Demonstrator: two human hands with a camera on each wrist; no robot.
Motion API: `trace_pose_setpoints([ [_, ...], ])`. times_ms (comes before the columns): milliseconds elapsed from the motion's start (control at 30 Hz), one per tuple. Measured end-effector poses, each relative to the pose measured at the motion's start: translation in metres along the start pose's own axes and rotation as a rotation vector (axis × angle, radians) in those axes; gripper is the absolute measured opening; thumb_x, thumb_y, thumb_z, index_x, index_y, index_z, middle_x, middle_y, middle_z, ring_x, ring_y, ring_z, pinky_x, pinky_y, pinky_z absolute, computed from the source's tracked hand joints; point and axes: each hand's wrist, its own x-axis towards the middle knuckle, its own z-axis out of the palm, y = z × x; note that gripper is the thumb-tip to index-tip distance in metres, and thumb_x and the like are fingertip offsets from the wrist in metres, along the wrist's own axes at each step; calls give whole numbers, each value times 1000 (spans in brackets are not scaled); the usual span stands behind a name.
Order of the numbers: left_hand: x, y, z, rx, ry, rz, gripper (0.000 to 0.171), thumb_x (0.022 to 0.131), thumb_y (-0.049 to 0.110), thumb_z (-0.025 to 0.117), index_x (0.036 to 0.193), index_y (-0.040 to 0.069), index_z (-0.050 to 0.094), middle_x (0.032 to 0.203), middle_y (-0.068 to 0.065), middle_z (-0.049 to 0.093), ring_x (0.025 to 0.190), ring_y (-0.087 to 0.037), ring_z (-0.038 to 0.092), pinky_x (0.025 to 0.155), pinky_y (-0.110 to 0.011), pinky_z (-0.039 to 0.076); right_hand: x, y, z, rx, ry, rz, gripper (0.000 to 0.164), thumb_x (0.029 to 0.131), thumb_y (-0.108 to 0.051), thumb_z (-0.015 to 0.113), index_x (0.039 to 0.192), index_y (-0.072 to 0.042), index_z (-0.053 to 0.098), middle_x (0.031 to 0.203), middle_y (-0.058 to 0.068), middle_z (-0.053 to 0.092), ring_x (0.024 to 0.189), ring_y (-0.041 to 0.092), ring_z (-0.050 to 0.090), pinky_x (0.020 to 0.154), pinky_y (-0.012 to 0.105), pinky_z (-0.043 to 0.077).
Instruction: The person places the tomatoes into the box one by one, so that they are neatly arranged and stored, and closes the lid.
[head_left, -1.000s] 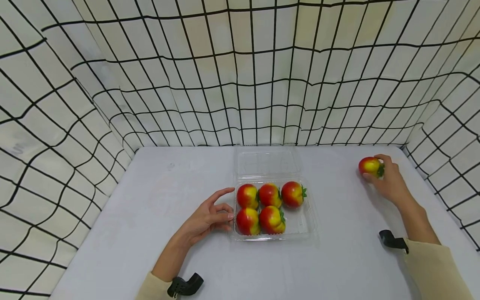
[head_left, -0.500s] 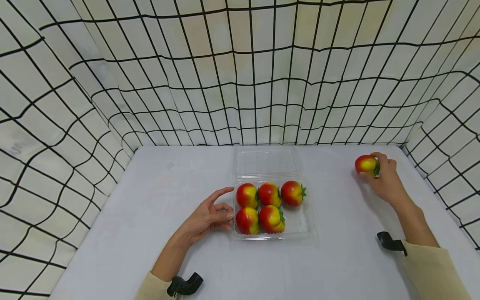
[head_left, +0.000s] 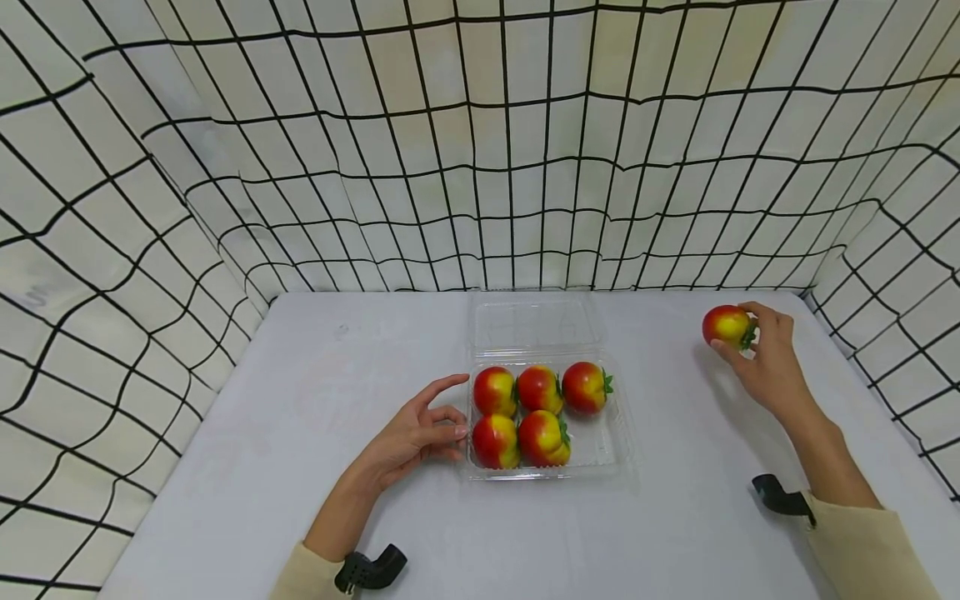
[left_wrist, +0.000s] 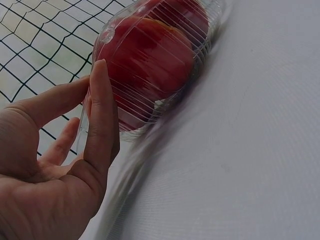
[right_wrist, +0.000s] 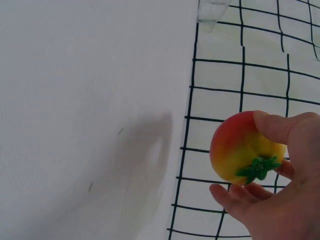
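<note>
My right hand (head_left: pixel 770 360) holds a red-and-yellow fruit with a green leafy cap (head_left: pixel 726 326) above the table at the far right. In the right wrist view, thumb and fingers grip this fruit (right_wrist: pixel 245 150) from its side, leaving the leafy cap visible. A clear plastic clamshell box (head_left: pixel 600 454) lies in the middle, its lid (head_left: pixel 534 323) folded back. Several similar fruits (head_left: pixel 543 437) sit in it, three in the back row and two in front. My left hand (head_left: pixel 408 437) pinches the box's left edge; the left wrist view shows its fingers at the plastic wall (left_wrist: pixel 112 37).
A white table surface (head_left: pixel 337 350) lies under everything. Black grid netting (head_left: pixel 510 167) over pale walls rises behind the table and along both sides. Each wrist wears a black camera mount, the left one (head_left: pixel 371 571) near the front edge.
My right hand has lifted the fruit a little and carried it slightly left, toward the box. The left hand and the box have stayed in place.
</note>
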Motion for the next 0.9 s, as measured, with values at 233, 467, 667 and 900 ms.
trace_pose_setpoints([
  [233,0,0,0,-2,0,-1,79,97,3,69,162,23,30,97,0,66,75,-13,70,76,-32,66,-7,-12,3,1,22,-60,74,101,-21,68,158,2,27,151,33,36,137,50,41,104,70,47],
  [467,0,1,1,3,4,-3,79,97,4,70,163,22,29,96,1,66,74,-14,70,76,-31,66,-11,-23,4,51,14,-109,75,100,-23,70,159,-2,29,153,31,39,137,49,43,96,15,56],
  [667,-1,2,2,-2,7,-7,80,97,3,69,163,22,28,96,0,66,74,-14,70,75,-31,66,-16,-33,6,135,-13,-167,70,100,-19,70,161,-13,35,151,29,41,135,49,44,83,-9,36],
  [900,-1,2,2,-1,4,-6,79,97,4,69,163,22,29,95,0,66,74,-14,70,76,-31,66,-21,-40,8,166,-49,-191,64,99,-17,72,156,-12,43,152,23,44,134,44,47,85,-7,38],
])
